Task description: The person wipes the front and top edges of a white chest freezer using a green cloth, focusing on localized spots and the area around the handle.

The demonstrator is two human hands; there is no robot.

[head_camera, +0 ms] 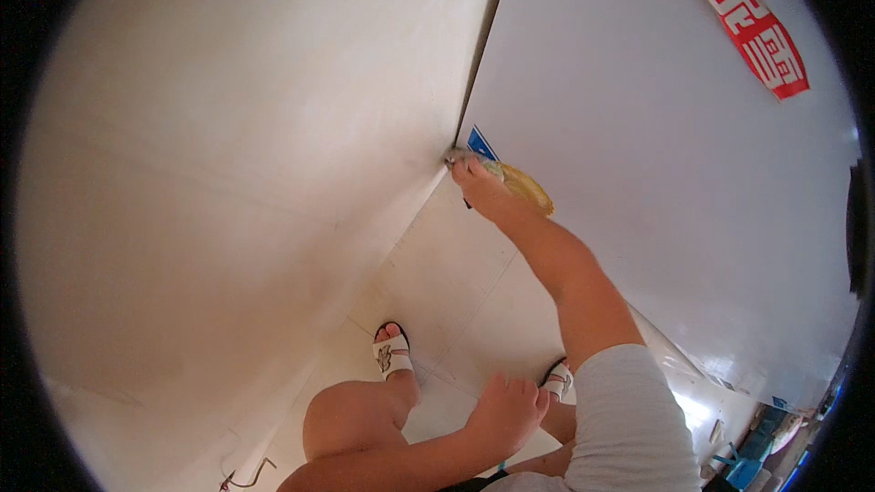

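With the arm stretched forward, my right hand (pixel 482 184) is closed on a crumpled cloth (pixel 489 165), greyish with a yellow part (pixel 526 188). It is low in the corner where a pale wall (pixel 239 150) meets a smooth white panel (pixel 649 150). Beside the cloth a blue sticker (pixel 482 142) shows on the panel. My left hand (pixel 509 410) rests near my knee, its fingers curled; whether anything is inside them cannot be seen.
Pale floor tiles (pixel 458 287) lie between the wall and the panel. White sandals (pixel 392 354) are on my feet. A red strip with white characters (pixel 752 27) is on the panel. A bent hook or wire (pixel 263 473) is at lower left, and blue items (pixel 745 468) lie at lower right.
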